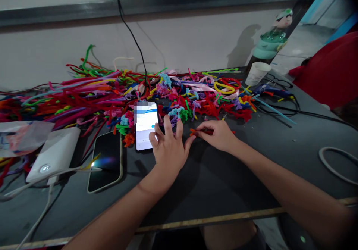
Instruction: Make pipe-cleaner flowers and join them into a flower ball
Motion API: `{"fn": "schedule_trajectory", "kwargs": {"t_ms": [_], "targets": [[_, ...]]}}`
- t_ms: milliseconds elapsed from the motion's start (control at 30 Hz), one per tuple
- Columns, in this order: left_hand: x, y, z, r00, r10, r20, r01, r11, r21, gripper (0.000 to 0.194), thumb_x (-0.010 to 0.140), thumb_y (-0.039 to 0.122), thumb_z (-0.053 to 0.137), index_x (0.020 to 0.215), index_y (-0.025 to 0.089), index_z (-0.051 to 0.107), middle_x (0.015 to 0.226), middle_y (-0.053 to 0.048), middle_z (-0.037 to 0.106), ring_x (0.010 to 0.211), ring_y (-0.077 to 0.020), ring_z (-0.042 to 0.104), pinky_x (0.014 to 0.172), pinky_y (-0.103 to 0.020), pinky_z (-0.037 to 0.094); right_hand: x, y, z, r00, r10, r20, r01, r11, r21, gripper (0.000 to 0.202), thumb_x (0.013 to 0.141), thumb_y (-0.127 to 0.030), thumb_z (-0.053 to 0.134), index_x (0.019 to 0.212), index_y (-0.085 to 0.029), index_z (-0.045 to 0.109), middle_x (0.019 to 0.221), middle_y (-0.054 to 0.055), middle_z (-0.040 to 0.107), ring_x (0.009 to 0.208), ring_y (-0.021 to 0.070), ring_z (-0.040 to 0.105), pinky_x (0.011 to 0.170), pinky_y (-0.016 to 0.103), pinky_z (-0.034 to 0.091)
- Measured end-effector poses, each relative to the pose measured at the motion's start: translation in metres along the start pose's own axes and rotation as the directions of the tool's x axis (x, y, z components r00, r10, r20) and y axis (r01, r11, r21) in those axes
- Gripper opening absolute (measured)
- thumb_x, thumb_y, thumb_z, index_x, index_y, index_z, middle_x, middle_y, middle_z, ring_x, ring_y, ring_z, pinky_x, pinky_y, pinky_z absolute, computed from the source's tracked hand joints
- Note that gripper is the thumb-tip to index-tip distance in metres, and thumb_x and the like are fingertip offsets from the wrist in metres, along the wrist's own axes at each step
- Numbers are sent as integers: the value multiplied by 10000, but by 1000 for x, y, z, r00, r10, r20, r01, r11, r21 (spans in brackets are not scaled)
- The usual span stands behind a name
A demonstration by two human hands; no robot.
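Observation:
My left hand (169, 145) is spread over the right edge of a phone (145, 134) with a lit screen, its fingers apart and its fingertips at the screen. To its right, my right hand (216, 134) pinches a small orange-red pipe cleaner piece (193, 132), part of which pokes out past the hand on the right. The left thumb lies close to the left end of that piece; whether they touch is hard to tell. Behind both hands spreads a heap of coloured pipe cleaners (179, 95).
A dark-screened phone (105, 162), a white power bank (56, 155) with cables and a plastic bag (22, 136) are at the left. At the back right stand a paper cup (257, 74) and a green bottle (268, 44), near glasses (279, 81) and a blue-handled tool (272, 91).

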State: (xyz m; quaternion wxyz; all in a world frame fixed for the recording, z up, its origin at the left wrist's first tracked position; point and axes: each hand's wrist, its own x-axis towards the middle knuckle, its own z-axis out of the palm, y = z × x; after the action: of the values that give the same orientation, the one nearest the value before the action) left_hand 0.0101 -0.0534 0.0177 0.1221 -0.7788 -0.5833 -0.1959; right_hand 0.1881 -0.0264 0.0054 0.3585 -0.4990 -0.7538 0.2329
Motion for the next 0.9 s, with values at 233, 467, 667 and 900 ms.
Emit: {"fn": "schedule_trajectory", "kwargs": {"t_ms": [233, 467, 667, 900], "targets": [[0, -1, -2, 1000, -21, -4, 21, 1000, 14, 585, 848, 514, 419, 1317, 166, 422, 1433, -241, 315, 1189, -417, 443, 925, -538, 262, 0, -1, -1, 1000, -7, -13, 7, 1000, -1, 74, 760, -221, 645, 797, -211, 708, 744, -2, 711, 654, 123, 640, 600, 212, 442], [2, 2, -9, 999, -36, 4, 36, 997, 73, 579, 851, 502, 419, 1307, 145, 430, 1390, -269, 359, 1157, -426, 466, 906, -535, 272, 0, 0, -2, 1000, -5, -7, 5, 1000, 25, 83, 763, -213, 638, 813, -212, 705, 752, -6, 708, 663, 119, 640, 605, 209, 444], [3, -4, -3, 999, 23, -40, -20, 997, 72, 567, 854, 482, 431, 1308, 142, 418, 1380, -272, 359, 1139, -417, 477, 892, -542, 289, 0, 0, -2, 1000, 1, -3, -1, 1000, 2, 90, 776, -252, 638, 818, -206, 702, 750, -3, 704, 661, 120, 625, 610, 218, 432], [14, -9, 4, 933, 335, -131, -357, 906, -227, 319, 899, 247, 421, 1195, 168, 510, 1157, -131, 582, 1051, -219, 557, 866, -336, 426, 0, -2, -7, 997, -30, 73, 21, 992, 124, 112, 804, -245, 599, 844, -182, 683, 773, 13, 684, 639, 108, 592, 587, 215, 433]]}}
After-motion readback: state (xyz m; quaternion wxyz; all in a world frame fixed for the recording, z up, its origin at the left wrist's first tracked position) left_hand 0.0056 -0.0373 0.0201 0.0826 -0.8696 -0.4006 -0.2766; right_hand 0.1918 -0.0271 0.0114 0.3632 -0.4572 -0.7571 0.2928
